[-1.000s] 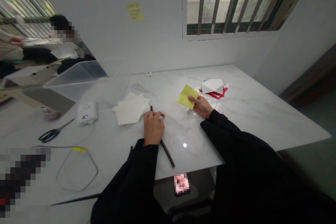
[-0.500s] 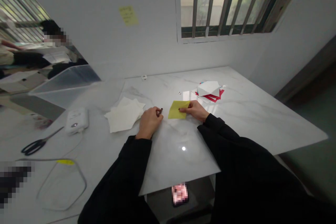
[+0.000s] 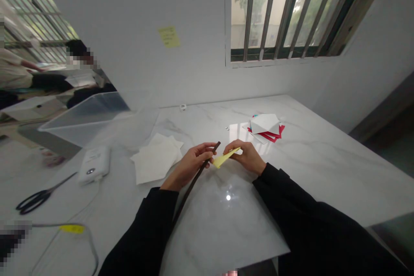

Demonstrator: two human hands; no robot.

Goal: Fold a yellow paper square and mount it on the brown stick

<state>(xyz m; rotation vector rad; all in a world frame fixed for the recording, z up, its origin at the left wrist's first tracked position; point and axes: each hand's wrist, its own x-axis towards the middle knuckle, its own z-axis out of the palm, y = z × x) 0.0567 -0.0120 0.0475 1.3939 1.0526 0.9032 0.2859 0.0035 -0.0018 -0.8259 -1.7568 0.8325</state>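
Yellow paper [image 3: 226, 158] is up off the bench [image 3: 323, 189], between the two hands, from where I'm standing. Right hand [image 3: 248, 156]: grip clamped on it, fingers at the paper's right end. Paper sits tilted, right end higher, seen nearly edge-on; can't tell if it's folded. Left hand [image 3: 193, 159]: grip clamped on a dark stick [image 3: 190, 189], top end poking out past the fingers, lower part slanting down to the black left sleeve [image 3: 142, 228]. Left fingertips are right by the paper's left end; can't tell if they touch it. Loose stack of white sheets [image 3: 155, 161] just left of that hand, corners fanned out. Beyond the right hand, a pile of cut paper [image 3: 265, 123], white on top, red and some blue showing under. Far left: black-handled scissors [image 3: 36, 199], white box [image 3: 95, 165] near them, grey cable [image 3: 91, 241] with a yellow tag [image 3: 71, 228] closer in. Clear bin [image 3: 84, 113] behind the box.
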